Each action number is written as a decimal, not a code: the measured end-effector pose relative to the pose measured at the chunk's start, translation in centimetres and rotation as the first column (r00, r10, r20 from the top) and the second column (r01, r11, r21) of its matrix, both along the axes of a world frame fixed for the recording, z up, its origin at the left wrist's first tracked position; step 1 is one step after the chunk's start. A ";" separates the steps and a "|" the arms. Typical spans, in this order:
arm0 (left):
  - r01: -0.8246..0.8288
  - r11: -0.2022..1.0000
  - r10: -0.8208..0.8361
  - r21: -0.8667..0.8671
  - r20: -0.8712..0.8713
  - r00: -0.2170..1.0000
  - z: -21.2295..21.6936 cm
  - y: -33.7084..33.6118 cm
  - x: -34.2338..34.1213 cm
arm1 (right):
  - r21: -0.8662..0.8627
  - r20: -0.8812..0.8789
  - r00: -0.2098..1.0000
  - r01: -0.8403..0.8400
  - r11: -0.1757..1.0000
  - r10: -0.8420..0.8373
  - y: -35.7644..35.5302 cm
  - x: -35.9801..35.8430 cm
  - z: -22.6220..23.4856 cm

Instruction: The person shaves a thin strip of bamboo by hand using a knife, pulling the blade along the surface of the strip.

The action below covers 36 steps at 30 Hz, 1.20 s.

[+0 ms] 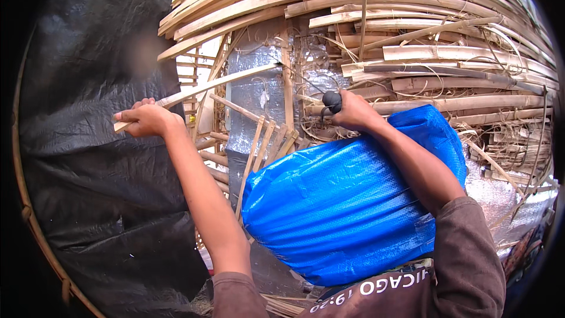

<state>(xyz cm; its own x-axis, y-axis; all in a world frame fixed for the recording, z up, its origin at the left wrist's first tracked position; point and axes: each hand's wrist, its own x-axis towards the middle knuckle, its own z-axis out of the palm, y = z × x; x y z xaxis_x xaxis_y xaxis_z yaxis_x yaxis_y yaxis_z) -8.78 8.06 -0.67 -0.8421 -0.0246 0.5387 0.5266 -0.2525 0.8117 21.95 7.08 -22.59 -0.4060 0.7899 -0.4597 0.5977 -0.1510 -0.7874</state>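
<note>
My left hand (147, 119) is closed around one end of a pale split bamboo strip (218, 84). The strip slants up to the right, and its far end is dark. In my right hand (356, 112) is a black-handled tool (332, 101) with a rounded knob. A thin dark shaft or blade runs from it up and left toward the strip's far end; whether the two touch, I cannot tell. Under my right forearm, a blue plastic sheet (335, 206) covers my lap.
Long split bamboo pieces (435, 53) lie stacked across the far and right side, with curled shavings among them. Several short slats (265, 144) stand by the blue sheet. A black plastic sheet (100, 188) spreads over the left. Silvery foil sheeting (250, 106) shows in the middle.
</note>
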 end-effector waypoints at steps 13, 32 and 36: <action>-0.004 1.000 0.004 0.014 -0.023 1.000 0.0 -0.1 1.0 | 0.042 -0.004 1.000 -0.009 0.999 0.009 0.4 0.8 2.0; -0.014 0.998 0.015 -0.066 0.015 1.000 -0.3 0.2 -1.3 | 0.074 0.165 0.982 -0.110 0.991 0.097 1.3 1.7 1.3; -0.068 0.992 0.067 -0.110 -0.008 0.998 -0.2 0.1 -0.3 | 0.079 0.038 0.995 -0.100 0.992 0.097 1.3 2.1 3.2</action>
